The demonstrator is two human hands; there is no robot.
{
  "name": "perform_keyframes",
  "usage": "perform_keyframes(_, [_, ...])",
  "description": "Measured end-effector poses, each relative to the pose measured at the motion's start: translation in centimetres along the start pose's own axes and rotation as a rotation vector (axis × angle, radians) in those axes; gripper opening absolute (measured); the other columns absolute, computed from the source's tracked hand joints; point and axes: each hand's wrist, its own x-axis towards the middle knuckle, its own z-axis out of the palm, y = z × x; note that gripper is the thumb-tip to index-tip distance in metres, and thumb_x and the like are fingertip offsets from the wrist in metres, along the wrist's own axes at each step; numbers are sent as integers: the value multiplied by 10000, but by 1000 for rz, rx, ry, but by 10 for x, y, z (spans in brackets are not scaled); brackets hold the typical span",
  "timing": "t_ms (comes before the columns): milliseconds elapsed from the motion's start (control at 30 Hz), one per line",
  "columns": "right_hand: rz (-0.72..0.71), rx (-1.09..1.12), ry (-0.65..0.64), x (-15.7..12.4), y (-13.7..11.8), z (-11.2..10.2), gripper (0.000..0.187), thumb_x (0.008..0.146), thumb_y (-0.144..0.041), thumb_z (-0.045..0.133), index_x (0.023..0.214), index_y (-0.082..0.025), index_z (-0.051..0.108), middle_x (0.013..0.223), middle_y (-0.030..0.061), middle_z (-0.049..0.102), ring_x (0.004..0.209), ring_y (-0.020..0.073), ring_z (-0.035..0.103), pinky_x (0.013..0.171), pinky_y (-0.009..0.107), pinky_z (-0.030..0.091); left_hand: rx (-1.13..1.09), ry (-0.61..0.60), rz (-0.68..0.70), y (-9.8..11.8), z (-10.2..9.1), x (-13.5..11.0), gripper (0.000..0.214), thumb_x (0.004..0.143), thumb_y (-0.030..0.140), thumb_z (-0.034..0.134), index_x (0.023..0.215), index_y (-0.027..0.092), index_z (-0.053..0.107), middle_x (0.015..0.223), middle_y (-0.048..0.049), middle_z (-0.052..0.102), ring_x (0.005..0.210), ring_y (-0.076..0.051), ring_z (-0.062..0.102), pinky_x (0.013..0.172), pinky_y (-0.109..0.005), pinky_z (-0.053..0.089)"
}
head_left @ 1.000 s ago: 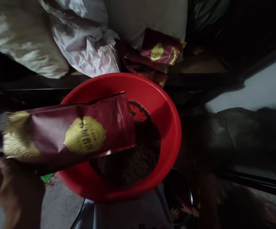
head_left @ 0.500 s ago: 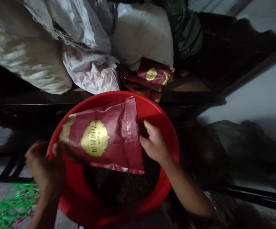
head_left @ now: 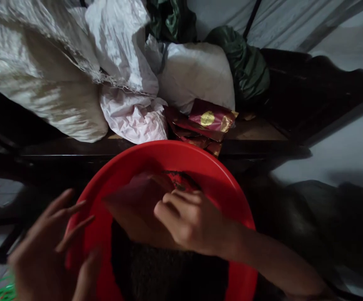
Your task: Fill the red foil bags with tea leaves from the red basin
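A large red basin (head_left: 156, 152) holds dark, loose, crumbly material (head_left: 159, 271). Inside its rim my right hand (head_left: 194, 221) is closed, fingers curled on the edge of a maroon packaging bag (head_left: 137, 213). Motion blurs the bag, which lies tilted over the dark material with its printed label out of sight. My left hand (head_left: 52, 251) hovers by the basin's left rim, fingers spread and holding nothing.
More maroon and gold bags (head_left: 208, 119) lie stacked on a dark wooden bench (head_left: 74, 148) behind the basin. Big white sacks (head_left: 196, 75), a crumpled pinkish-white bag (head_left: 137, 117) and a dark green sack (head_left: 244, 62) stand there too. Green strips (head_left: 2, 290) lie at lower left.
The bag has turned and dropped lower into the basin, its gold label no longer showing. My right hand has closed on its edge. My left hand has come nearer, fingers spread. The view has shifted.
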Motion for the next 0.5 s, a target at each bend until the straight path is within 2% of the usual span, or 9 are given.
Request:
perform_keyframes(67, [-95, -31, 22, 4, -7, 6, 169, 977, -86, 507, 913, -176, 635, 694, 13, 582, 602, 161, 568, 487, 312, 400, 47, -30, 140, 8, 5, 2, 736, 900, 394, 597, 1592, 476, 360, 1633, -34, 497, 1339, -394, 631, 918, -574, 672])
perform_keyframes(100, [-133, -36, 21, 5, -8, 10, 158, 983, -109, 512, 929, -169, 647, 688, 16, 584, 593, 167, 567, 494, 318, 412, 111, -61, 233, 9, 8, 4, 645, 926, 364, 578, 1551, 453, 445, 1557, -36, 585, 1295, -375, 662, 922, -564, 670])
perform_keyframes(167, [-157, -36, -9, 5, -6, 19, 144, 994, -145, 519, 958, -161, 657, 687, 18, 595, 585, 176, 572, 525, 332, 451, 255, -138, 399, 6, 17, 9, 468, 984, 301, 507, 1430, 416, 597, 1351, -23, 736, 1140, -322, 739, 867, -490, 678])
perform_keyframes(233, [-146, -9, -68, 1, 3, 29, 126, 1000, -148, 534, 958, -172, 650, 697, 8, 612, 606, 176, 595, 569, 331, 483, 296, -188, 500, -2, 26, 12, 381, 1028, 328, 476, 1357, 370, 662, 1232, -13, 791, 1069, -297, 770, 828, -423, 676])
perform_keyframes(333, [-153, 34, -106, -5, 16, 38, 121, 1021, -146, 548, 960, -175, 649, 723, -3, 648, 646, 162, 620, 625, 306, 492, 226, -233, 516, -11, 41, 6, 488, 1028, 468, 530, 1473, 277, 583, 1328, -66, 758, 1133, -289, 765, 837, -346, 671])
perform_keyframes(433, [-148, 249, -75, -7, 36, 45, 177, 1077, -237, 537, 973, -185, 670, 775, -5, 707, 716, 131, 657, 703, 257, 499, 202, -349, 422, -18, 48, -7, 527, 1028, 320, 500, 1555, 296, 496, 1315, -62, 763, 1009, -233, 798, 622, -239, 621])
perform_keyframes(500, [14, 484, -70, -9, 65, 59, 244, 1110, -337, 501, 1018, -203, 683, 856, -7, 747, 788, 113, 691, 764, 226, 509, 229, -373, 336, -24, 44, -13, 589, 998, 202, 446, 1574, 330, 465, 1307, -49, 766, 910, -217, 805, 553, -239, 577])
